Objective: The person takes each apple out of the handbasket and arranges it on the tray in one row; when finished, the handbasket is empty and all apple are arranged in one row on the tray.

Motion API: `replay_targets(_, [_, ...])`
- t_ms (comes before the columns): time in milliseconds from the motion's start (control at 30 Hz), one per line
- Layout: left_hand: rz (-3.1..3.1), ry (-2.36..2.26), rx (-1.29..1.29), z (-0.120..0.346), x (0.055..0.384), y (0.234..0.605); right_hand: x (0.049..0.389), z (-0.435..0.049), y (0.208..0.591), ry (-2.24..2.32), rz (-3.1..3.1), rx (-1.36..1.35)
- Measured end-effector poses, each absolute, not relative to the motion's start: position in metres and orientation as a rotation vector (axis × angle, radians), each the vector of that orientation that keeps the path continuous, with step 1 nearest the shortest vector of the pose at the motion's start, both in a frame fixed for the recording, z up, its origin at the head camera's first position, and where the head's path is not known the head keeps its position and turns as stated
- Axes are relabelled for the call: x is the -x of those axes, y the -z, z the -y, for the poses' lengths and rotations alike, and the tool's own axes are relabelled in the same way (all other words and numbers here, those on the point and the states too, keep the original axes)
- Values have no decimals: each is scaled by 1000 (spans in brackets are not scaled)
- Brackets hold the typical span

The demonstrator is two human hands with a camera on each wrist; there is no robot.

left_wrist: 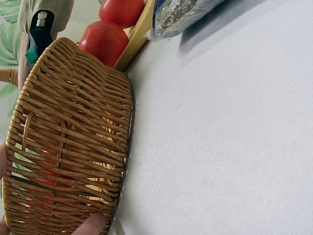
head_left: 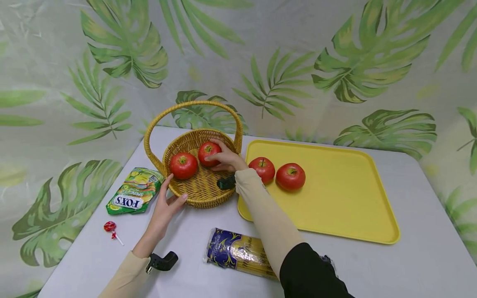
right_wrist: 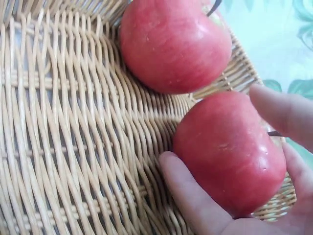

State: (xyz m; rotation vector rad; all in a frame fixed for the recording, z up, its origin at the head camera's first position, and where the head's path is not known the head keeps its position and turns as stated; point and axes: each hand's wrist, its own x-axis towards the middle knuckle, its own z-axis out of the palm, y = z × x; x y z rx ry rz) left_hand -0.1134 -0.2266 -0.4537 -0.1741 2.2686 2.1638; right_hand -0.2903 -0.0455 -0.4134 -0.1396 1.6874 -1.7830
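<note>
A wicker basket point(head_left: 208, 202) with a tall handle stands at the back of the table. One red apple point(head_left: 181, 166) lies in its left side. Beside it, my right hand point(head_left: 226, 159) grips a second apple point(right_wrist: 227, 152) inside the basket, thumb and fingers spread around the fruit. At the basket's near left side, my left hand point(head_left: 165, 213) holds the rim; in the left wrist view a fingertip point(left_wrist: 93, 224) lies against the woven outer wall, with other fingertips at the rim.
Right of the basket, a yellow tray point(head_left: 343, 190) carries two more apples point(head_left: 290, 177) at its left end. A spaghetti pack point(head_left: 238, 252) lies in front, partly under the right arm in view. Leftward are a green FOX'S bag point(head_left: 136, 191) and a red lollipop point(head_left: 110, 227).
</note>
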Motion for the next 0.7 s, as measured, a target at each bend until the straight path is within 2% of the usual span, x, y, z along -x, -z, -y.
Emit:
replay_targets(400, [-2278,-2150,182,228,114,455,287,45,406,1772,-1735,157])
replay_targets(700, [-2281,-2141,185,228,114,454,282,27,389,1679,-1773,411])
